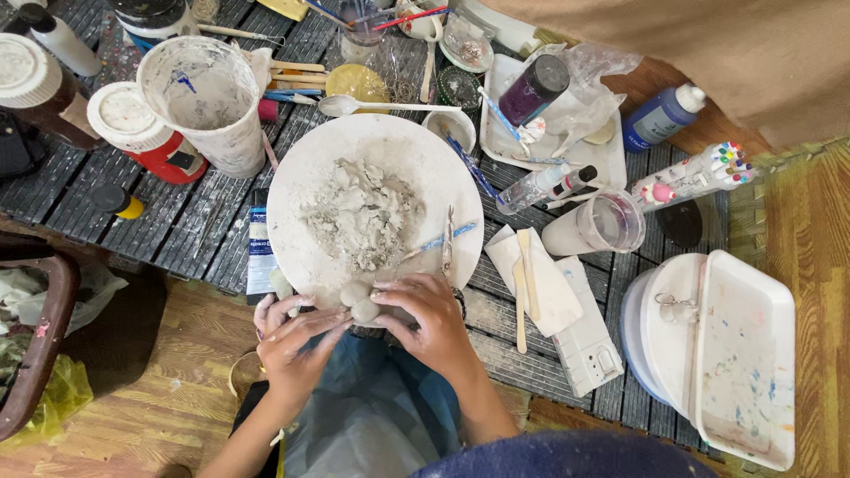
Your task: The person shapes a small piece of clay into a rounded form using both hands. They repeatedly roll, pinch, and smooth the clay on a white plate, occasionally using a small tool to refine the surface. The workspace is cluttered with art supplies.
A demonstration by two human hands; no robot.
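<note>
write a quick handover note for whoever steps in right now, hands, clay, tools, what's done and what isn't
Left hand: fingers on a small grey clay lump at the near rim of the white plate.
Right hand: pinching the same lump from the other side.
Clay pile: crumbly, mid-plate, unshaped.
Scissors lie on the plate's right side; wooden sticks on paper to the right.
Done: a small lump pulled from the pile and partly rounded.
Left: most of the clay is still loose.
</note>
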